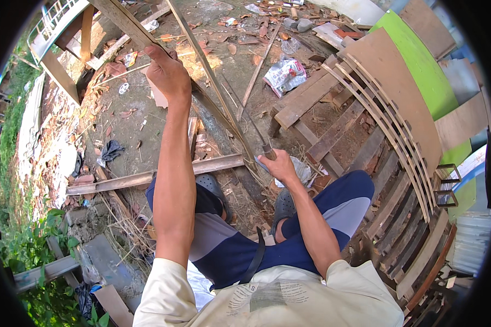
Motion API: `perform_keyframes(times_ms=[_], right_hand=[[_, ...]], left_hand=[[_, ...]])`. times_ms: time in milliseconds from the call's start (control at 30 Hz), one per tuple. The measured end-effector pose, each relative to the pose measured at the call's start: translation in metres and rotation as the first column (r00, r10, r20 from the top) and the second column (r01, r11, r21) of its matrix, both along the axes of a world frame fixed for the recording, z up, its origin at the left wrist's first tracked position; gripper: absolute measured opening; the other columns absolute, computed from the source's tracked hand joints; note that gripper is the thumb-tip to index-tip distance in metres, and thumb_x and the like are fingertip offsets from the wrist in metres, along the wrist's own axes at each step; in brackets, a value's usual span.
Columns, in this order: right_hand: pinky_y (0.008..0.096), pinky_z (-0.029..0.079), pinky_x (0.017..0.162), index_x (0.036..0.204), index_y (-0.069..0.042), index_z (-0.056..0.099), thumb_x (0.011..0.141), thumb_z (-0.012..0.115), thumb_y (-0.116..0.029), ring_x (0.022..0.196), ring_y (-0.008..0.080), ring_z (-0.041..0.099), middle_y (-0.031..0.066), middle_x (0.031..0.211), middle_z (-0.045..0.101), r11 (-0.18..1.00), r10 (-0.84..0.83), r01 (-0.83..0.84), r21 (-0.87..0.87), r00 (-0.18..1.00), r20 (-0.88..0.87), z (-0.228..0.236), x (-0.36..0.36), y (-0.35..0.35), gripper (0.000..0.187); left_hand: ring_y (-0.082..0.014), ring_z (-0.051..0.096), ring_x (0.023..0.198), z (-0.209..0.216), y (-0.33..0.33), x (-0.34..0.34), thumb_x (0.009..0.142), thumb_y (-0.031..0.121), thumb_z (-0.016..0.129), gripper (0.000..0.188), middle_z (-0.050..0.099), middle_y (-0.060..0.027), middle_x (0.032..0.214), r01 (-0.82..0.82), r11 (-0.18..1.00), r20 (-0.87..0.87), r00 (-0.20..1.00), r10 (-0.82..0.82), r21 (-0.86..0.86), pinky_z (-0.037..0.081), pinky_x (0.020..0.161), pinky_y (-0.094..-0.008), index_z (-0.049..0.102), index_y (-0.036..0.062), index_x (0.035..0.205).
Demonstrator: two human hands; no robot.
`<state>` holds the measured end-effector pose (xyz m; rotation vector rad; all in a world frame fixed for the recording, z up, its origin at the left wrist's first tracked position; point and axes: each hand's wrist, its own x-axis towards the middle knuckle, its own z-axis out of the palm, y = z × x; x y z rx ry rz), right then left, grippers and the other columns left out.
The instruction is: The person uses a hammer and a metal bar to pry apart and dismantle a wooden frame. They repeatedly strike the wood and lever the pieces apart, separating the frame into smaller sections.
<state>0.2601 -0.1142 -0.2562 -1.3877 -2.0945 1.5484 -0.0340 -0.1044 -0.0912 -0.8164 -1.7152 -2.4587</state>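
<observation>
My left hand is closed around a long wooden plank, which slants from the upper left down toward my feet. A thinner wooden batten runs beside it and meets it low down. My right hand is wrapped round the brown handle of a long-bladed knife. Its dark blade looks narrow, seen nearly edge-on, and points up and away, just right of the batten. I cannot make out whether the blade touches the wood. Between my shoes, the plank's lower end partly blends with other wood.
A wooden beam lies across the ground by my left shoe. On the right stand a slatted wooden pallet, curved-looking thin strips and a green panel. A crumpled plastic wrapper, dry leaves and scraps litter the soil. Plants grow lower left.
</observation>
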Motion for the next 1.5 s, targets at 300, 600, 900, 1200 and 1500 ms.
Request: perform_keyframes(times_ms=[300,600,900,1200,1500], right_hand=[[0.0439,0.051,0.068,0.089,0.0,0.069,0.079,0.072,-0.033,0.074,0.0376,0.068,0.0213,0.076,0.068,0.976,0.048,-0.042,0.215,0.999,-0.023,0.015,0.005,0.016,0.034],[0.0439,0.05,0.073,0.101,-0.003,0.064,0.082,0.076,-0.045,0.076,0.0342,0.066,0.0167,0.079,0.067,0.937,-0.178,0.224,0.269,0.967,-0.185,0.004,-0.042,0.062,0.047],[0.0289,0.047,0.069,0.095,-0.002,0.06,0.078,0.083,-0.016,0.074,0.0101,0.054,-0.001,0.081,0.059,0.971,-0.145,0.228,0.068,0.794,-0.59,0.02,-0.095,0.109,0.032],[0.0268,0.042,0.064,0.092,-0.004,0.058,0.081,0.08,-0.013,0.071,0.0075,0.047,-0.0047,0.077,0.053,0.929,0.078,0.14,0.343,0.831,-0.551,0.036,-0.096,0.126,0.026],[0.0312,0.043,0.067,0.093,-0.001,0.059,0.082,0.079,-0.019,0.073,0.0114,0.047,-0.0018,0.08,0.055,0.906,-0.035,0.252,0.339,0.845,-0.534,0.026,-0.078,0.108,0.029]], left_hand=[[-0.0111,0.037,0.046,0.017,0.018,0.013,0.092,0.076,0.03,0.075,0.036,0.0007,0.054,0.174,0.979,-0.071,0.983,-0.167,0.108,0.029,0.042,-0.0254,0.036,0.0094,0.059],[-0.0124,0.028,0.048,0.011,0.007,0.002,0.09,0.079,0.03,0.072,0.031,0.0016,0.057,0.471,0.868,0.036,0.876,-0.481,0.156,0.021,0.044,-0.0277,0.035,0.0122,0.063],[-0.0087,0.042,0.049,0.003,0.024,0.006,0.093,0.068,0.047,0.068,0.047,0.0005,0.06,0.167,0.986,-0.01,0.986,-0.167,0.019,0.032,0.045,-0.0247,0.046,0.0066,0.063],[-0.013,0.067,0.087,0.04,0.034,0.022,0.083,0.021,0.079,0.037,0.073,-0.0085,0.094,0.315,0.942,-0.188,0.924,-0.333,-0.118,0.052,0.079,-0.0266,0.071,-0.0019,0.111],[-0.0167,0.071,0.09,0.029,0.042,0.045,0.085,0.014,0.077,0.03,0.074,-0.0143,0.097,0.575,0.81,-0.089,0.806,-0.585,-0.115,0.057,0.079,-0.0288,0.07,-0.0057,0.106]])
